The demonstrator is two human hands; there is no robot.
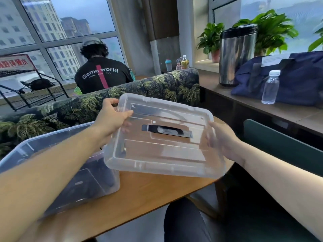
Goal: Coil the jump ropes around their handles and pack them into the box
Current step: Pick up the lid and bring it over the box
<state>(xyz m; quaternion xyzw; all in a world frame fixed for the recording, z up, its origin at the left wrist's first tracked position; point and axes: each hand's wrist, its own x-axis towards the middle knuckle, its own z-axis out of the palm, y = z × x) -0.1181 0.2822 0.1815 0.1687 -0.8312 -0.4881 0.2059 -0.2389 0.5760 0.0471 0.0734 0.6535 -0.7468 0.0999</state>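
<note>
I hold a clear plastic lid (pixel 157 154) with a black handle, tilted above the wooden table (pixel 148 189). My left hand (pixel 113 117) grips the lid's far left corner, thumb on top. My right hand (pixel 220 138) grips its right edge. The clear box (pixel 57 137) stands on the table at the left, under my left forearm. Dark shapes show through its wall; whether they are the jump ropes I cannot tell.
A leaf-patterned sofa back (pixel 139 89) runs behind the table, with a person (pixel 99 72) seated beyond it facing away. On the right ledge stand a water bottle (pixel 271 88), a navy bag (pixel 288 77), a steel canister (pixel 236 53) and plants. A green chair (pixel 279 145) is at right.
</note>
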